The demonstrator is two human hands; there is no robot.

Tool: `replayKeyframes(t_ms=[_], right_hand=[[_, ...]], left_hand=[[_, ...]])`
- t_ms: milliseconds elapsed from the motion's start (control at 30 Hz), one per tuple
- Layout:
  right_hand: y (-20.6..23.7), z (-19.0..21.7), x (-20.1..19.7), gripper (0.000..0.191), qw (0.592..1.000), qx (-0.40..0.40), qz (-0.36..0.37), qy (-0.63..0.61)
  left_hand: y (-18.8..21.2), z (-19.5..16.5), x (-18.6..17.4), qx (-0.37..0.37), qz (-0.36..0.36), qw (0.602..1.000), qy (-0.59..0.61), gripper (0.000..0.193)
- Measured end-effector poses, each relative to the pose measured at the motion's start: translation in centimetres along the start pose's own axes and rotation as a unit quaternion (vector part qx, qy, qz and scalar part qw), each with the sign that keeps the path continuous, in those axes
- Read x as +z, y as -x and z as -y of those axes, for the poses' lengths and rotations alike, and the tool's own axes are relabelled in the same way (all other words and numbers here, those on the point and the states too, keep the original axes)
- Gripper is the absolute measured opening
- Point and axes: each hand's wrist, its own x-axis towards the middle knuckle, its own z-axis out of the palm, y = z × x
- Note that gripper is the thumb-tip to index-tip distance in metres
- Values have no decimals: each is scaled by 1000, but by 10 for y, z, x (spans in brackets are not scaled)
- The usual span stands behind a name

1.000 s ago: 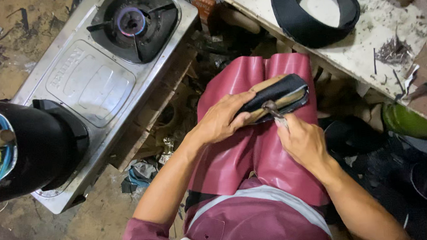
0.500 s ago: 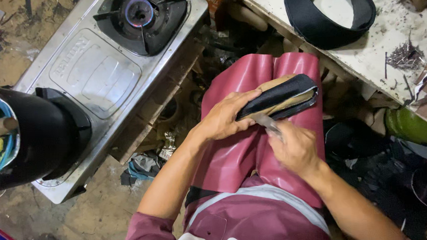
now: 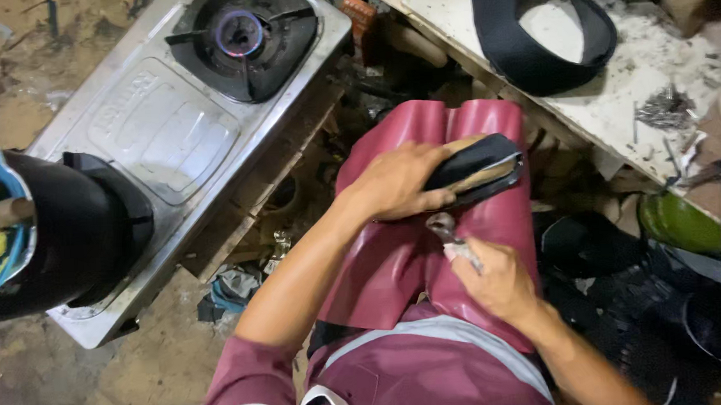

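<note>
My left hand grips a black shoe upper stretched over a tan last, resting it on the maroon apron across my lap. Just below the shoe, my right hand holds metal pincers, their jaws a little under the shoe's edge and apart from it.
A steel gas stove with a lit burner stands to the left, with a black pot on it. A white workbench at the upper right carries a black shoe piece and small nails. A green container sits lower right.
My right hand has drawn back down and away from the shoe with the pincers. The left hand keeps its grip on the shoe.
</note>
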Motion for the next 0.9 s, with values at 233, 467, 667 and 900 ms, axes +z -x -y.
replayKeyframes(t_ms=[233,467,667,900], right_hand=[[54,-22,34,29,949,139,-40,-280],[59,-43,9,47,881,230,-22,-412],[42,-36,9,24,950,216,73,-214],[9,2,19,27,977,139,75,-145]], left_hand=[[-78,-48,7,-46,62,996,-32,78],[-7,-43,12,67,-396,901,162,70],[65,-15,43,-23,-295,955,31,57],[57,13,32,0,-175,984,-19,70]])
